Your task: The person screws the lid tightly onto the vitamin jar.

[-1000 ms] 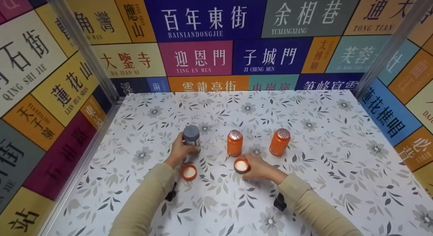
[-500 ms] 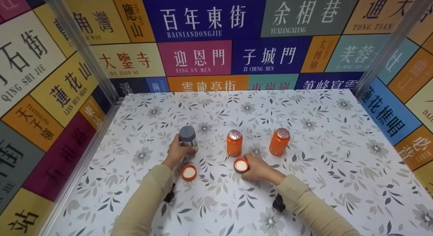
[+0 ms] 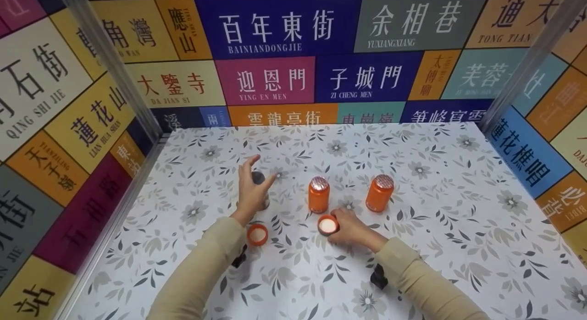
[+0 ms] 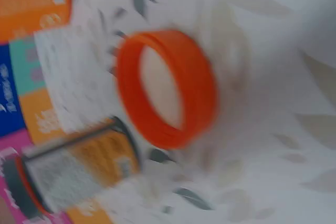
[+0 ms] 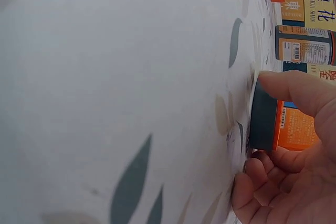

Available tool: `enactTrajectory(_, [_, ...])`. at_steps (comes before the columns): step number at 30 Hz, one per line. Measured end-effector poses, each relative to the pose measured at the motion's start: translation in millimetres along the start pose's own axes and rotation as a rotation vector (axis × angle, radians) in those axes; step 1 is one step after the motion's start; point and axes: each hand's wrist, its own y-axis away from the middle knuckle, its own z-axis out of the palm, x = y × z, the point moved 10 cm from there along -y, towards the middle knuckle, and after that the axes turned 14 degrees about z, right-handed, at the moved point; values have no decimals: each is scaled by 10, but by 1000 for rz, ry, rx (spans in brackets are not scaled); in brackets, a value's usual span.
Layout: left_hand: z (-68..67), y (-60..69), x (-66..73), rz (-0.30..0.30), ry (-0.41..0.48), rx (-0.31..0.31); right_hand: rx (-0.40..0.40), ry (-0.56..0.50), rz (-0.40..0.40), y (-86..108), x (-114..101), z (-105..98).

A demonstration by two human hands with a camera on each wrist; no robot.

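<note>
My left hand (image 3: 251, 191) is at the jar with the grey lid (image 3: 257, 177), its fingers spread apart and raised around the lid. In the left wrist view that jar (image 4: 79, 166) stands apart from the hand's fingers, which hardly show there. Nearer me lies an upturned orange-rimmed lid (image 3: 257, 235) with a pale inside. With thumb and fingers, my right hand (image 3: 352, 228) pinches a second upturned lid (image 3: 328, 224) on the table; the right wrist view shows its dark outer side (image 5: 264, 119).
Behind the right hand stands an orange jar (image 3: 318, 199) with a silvery foil top. Another foil-topped orange jar (image 3: 379, 195) is farther right. The table (image 3: 293, 283) has a leaf-and-flower cover. Colourful lettered panels (image 3: 284, 29) wall it at the back and sides.
My left hand has let go of the grey-lidded jar, its fingers rising and spreading at the lid. The jar first shifted slightly left. My right hand still pinches its lid in place.
</note>
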Motion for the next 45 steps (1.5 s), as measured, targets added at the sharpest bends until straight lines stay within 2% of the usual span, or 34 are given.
enactTrajectory(2, [143,-13,180,61,-30,-54,18,-4,-31,15,-24,-24])
enactTrajectory(4, [322,9,298,95,-26,-124,30,-4,-56,24,-48,-47])
enactTrajectory(7, [576,101,312,49,19,-206,23,-12,-48,14,-48,-52])
enactTrajectory(10, [781,214,197,-39,77,-252,19,-7,-35,0,-38,-37])
enactTrajectory(14, [1000,370,-46,-179,148,-286,20,1,-19,-10,-18,-18])
enactTrajectory(19, [1184,496,-291,-301,160,-294,28,-8,-26,-7,-20,-22])
enactTrajectory(22, [1262,543,-361,-363,162,-296,31,-17,-37,-3,-33,-22])
enactTrajectory(25, [1316,569,-378,-393,163,-297,33,-24,-43,-2,-43,-22])
enactTrajectory(35, [1423,555,-340,-340,248,-282,102,-1,-120,32,-81,-54])
enactTrajectory(40, [1417,540,-350,-335,220,-303,87,-12,-106,36,-71,-53])
enactTrajectory(45, [1365,570,-342,-357,210,-327,57,-48,-84,29,-43,-67])
